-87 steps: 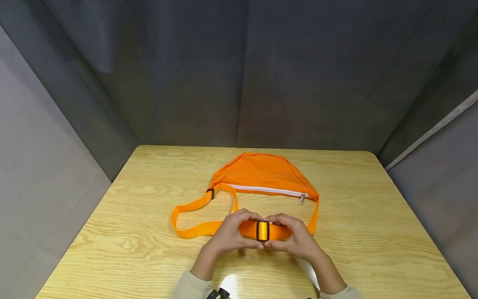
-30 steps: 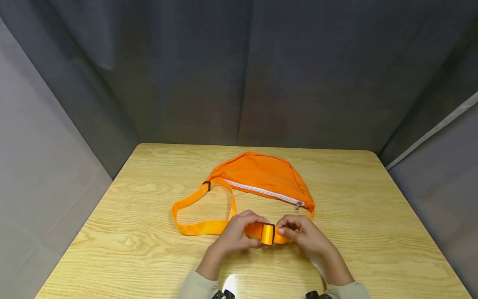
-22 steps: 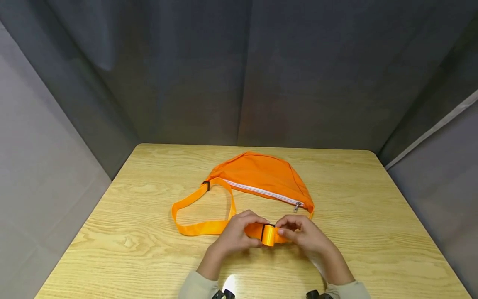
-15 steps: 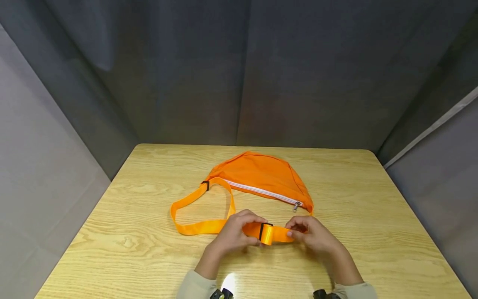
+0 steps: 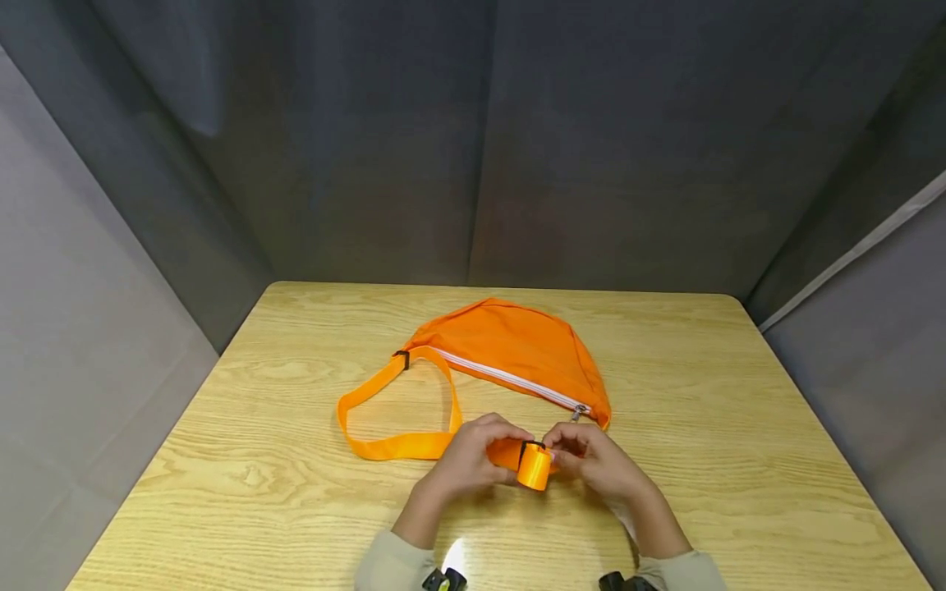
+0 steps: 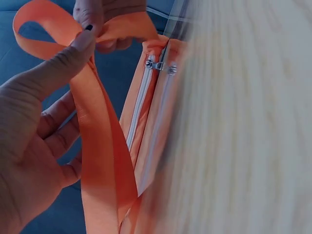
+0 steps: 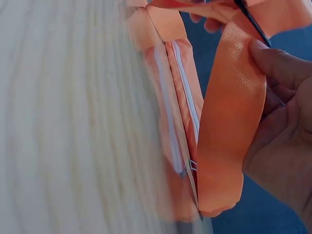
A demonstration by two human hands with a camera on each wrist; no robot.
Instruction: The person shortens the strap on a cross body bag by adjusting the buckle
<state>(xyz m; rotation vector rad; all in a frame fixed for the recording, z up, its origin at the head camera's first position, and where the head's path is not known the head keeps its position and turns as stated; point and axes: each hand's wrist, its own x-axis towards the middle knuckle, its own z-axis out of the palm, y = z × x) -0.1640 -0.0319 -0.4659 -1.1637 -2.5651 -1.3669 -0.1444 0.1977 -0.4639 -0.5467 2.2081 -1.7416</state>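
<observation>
An orange waist bag (image 5: 517, 345) lies on the table, its white zipper (image 5: 510, 377) facing me and its strap (image 5: 406, 446) looping round in front. My left hand (image 5: 473, 455) pinches the strap at the left side of a black slide adjuster (image 7: 253, 22). From the right, my right hand (image 5: 602, 464) pinches the webbing close against the adjuster, thumb and fingertips on the band. Between both hands a rounded loop of webbing (image 5: 534, 468) bulges out of the adjuster toward me. The left wrist view shows this loop (image 6: 36, 12) standing up beside the thumbs.
A second black slider (image 5: 403, 359) sits on the strap at the bag's left corner. The zipper pull (image 5: 579, 412) hangs at the right end. Wooden table (image 5: 222, 476) lies underneath, with dark curtains (image 5: 473, 148) behind its far edge.
The flat webbing over the adjuster has grown into a bulging loop. My right hand left the adjuster's edge, slid right along the strap, then came back. The bag's right end has shifted toward me.
</observation>
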